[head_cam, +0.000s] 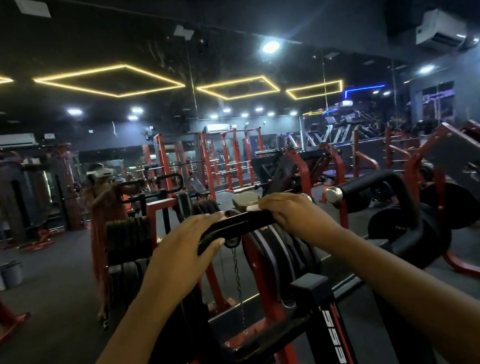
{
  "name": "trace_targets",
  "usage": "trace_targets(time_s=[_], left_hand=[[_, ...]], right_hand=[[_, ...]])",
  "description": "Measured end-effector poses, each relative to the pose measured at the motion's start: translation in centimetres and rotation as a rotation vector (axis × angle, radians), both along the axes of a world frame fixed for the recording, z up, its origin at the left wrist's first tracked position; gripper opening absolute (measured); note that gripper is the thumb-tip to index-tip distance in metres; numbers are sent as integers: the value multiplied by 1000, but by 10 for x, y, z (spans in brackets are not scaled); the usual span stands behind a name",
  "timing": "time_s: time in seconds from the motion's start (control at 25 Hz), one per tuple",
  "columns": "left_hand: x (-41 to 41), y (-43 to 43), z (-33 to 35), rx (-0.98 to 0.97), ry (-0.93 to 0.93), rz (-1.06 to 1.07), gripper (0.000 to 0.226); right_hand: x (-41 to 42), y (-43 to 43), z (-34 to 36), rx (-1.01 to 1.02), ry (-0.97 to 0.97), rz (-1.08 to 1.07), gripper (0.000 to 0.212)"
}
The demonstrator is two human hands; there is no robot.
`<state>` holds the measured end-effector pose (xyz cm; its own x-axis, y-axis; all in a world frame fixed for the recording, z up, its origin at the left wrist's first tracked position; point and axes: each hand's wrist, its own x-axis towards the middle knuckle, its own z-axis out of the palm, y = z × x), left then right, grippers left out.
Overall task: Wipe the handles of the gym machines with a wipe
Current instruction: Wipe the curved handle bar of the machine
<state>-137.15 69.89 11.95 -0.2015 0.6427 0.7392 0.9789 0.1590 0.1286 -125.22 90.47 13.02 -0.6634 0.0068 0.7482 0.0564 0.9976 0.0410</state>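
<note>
A black padded handle [237, 222] of a red and black gym machine runs across the middle of the view. My left hand [186, 247] grips its left end, fingers over the top and thumb underneath. My right hand [288, 213] is closed over its right end, pressing a white wipe [253, 207] against the bar; only a small edge of the wipe shows under my fingers. A second black handle [382, 183] with a chrome end cap [333, 194] curves away at the right.
Stacked black weight plates [274, 255] and a hanging chain [238, 283] sit below the handle. A large mirror ahead reflects a person [103, 197] and red racks. A grey bucket [8, 274] stands on the floor at left. More red machines [455, 163] crowd the right.
</note>
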Motion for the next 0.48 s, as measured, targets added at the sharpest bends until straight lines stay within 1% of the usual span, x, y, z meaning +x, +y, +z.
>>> trace_targets(time_s=[0.12,0.2,0.28,0.36,0.48], left_hand=[[15,36,15,-69,152,38,48],[19,65,20,-124,226,37,49],[18,94,23,-191,280,51,51],[19,113,23,-252,306,59,51],[19,124,20,-278,364,73,50]], right_hand=[[17,28,-5,-5,42,-55,27],[23,45,-7,22,70,-85,29],[25,62,-10,-36,104,-107,31],[25,73,-15,-164,186,-88,34],[21,74,-33,-494,324,-73,33]])
